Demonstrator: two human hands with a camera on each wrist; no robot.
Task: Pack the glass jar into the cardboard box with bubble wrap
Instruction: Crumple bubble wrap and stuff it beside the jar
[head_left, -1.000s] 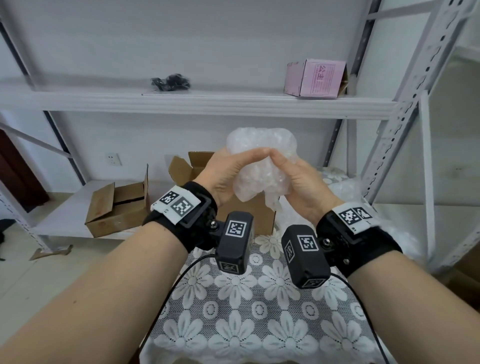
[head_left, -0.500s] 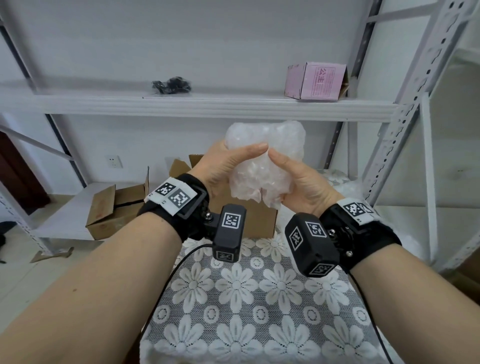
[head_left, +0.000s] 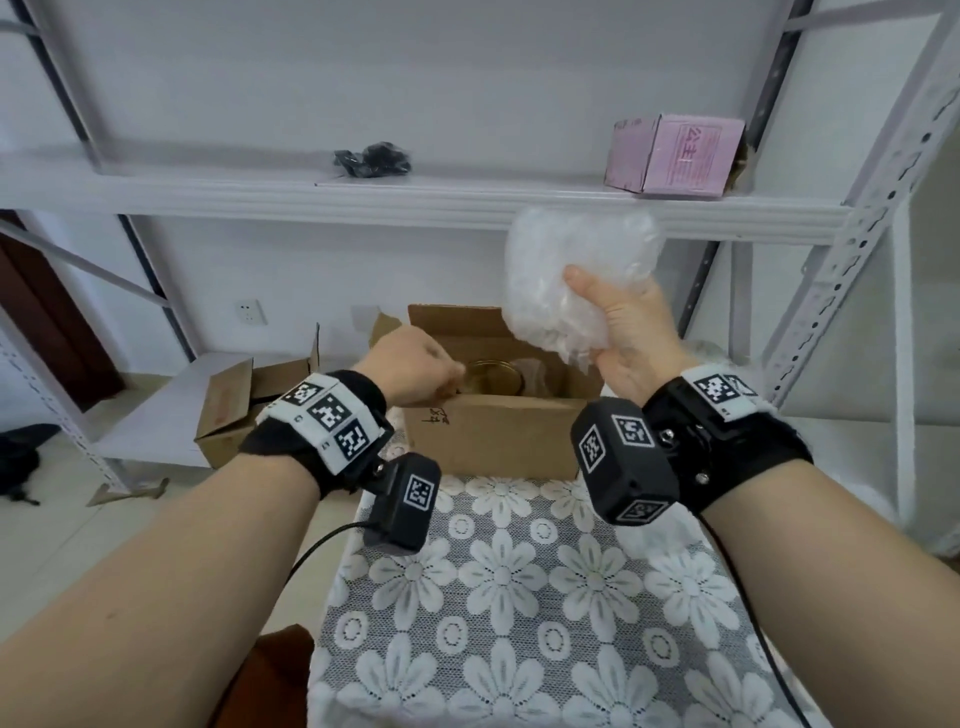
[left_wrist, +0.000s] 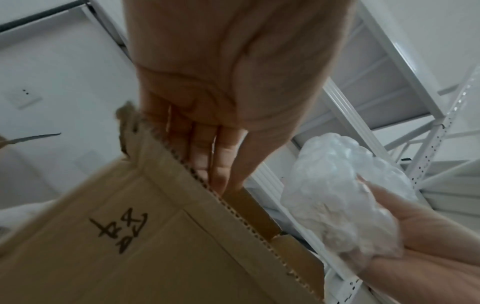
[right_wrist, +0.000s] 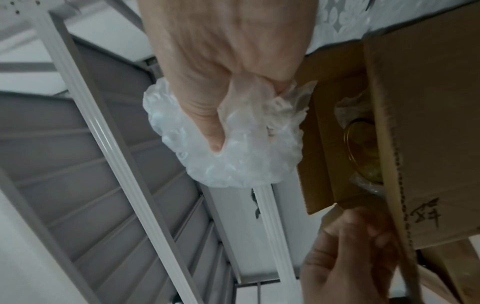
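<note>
An open cardboard box (head_left: 498, 436) stands at the far end of the table. Inside it sits the glass jar, its gold lid (head_left: 491, 378) showing, with some bubble wrap beside it (right_wrist: 363, 185). My left hand (head_left: 447, 376) grips the box's near wall at the left corner, fingers (left_wrist: 207, 160) inside and thumb outside. My right hand (head_left: 587, 312) holds a crumpled wad of bubble wrap (head_left: 571, 270) in the air above the box's right end. In the right wrist view the thumb (right_wrist: 207, 123) presses into the wad (right_wrist: 233, 164) beside the box (right_wrist: 428, 123).
A floral lace cloth (head_left: 519, 597) covers the table. A second open carton (head_left: 244, 410) lies on a low shelf at left. The upper shelf carries a pink box (head_left: 675, 153) and a black bundle (head_left: 371, 156). A rack upright (head_left: 857, 249) stands close on the right.
My left hand let go of the bubble wrap and dropped to the box's near rim. The right hand alone now holds the wad, shifted up and right.
</note>
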